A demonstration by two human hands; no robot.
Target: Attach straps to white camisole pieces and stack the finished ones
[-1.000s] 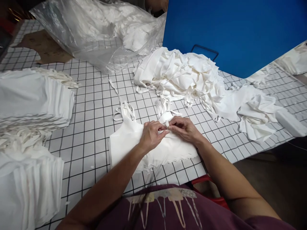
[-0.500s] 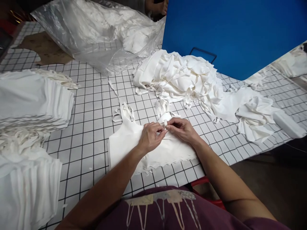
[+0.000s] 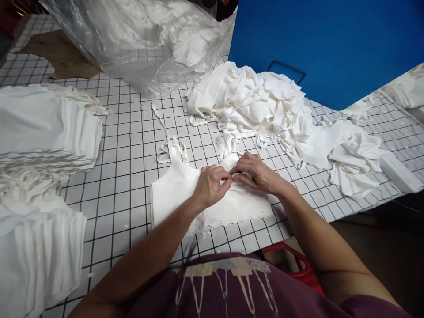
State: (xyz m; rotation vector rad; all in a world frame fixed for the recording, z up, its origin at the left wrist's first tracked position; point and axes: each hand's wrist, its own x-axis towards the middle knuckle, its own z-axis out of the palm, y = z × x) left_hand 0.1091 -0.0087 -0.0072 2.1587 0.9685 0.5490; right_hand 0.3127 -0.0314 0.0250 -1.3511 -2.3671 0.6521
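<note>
A small pile of white camisole tops (image 3: pixel 175 183) with thin straps lies flat on the checked table in front of me. My left hand (image 3: pixel 212 184) pinches the fabric at the upper edge of the top one, thumb and forefinger together. Fingertip to fingertip with it, my right hand (image 3: pixel 253 173) pinches the same spot, its other fingers curled over the cloth. What sits exactly between the fingertips is hidden. Looped straps (image 3: pixel 227 143) stick up just beyond my hands, and another bunch of straps (image 3: pixel 177 149) lies to the left.
Neat stacks of white garments (image 3: pixel 49 128) stand on the left. A loose heap of white garments (image 3: pixel 251 101) lies beyond my hands, before a big blue panel (image 3: pixel 324 48). A clear plastic bag (image 3: pixel 132 66) of white cloth and brown cardboard (image 3: pixel 62 55) are at the back.
The white strip seen between my fingertips is now out of sight. My right hand has rolled forward over the cloth, its wrist further right. The view has shifted slightly.
</note>
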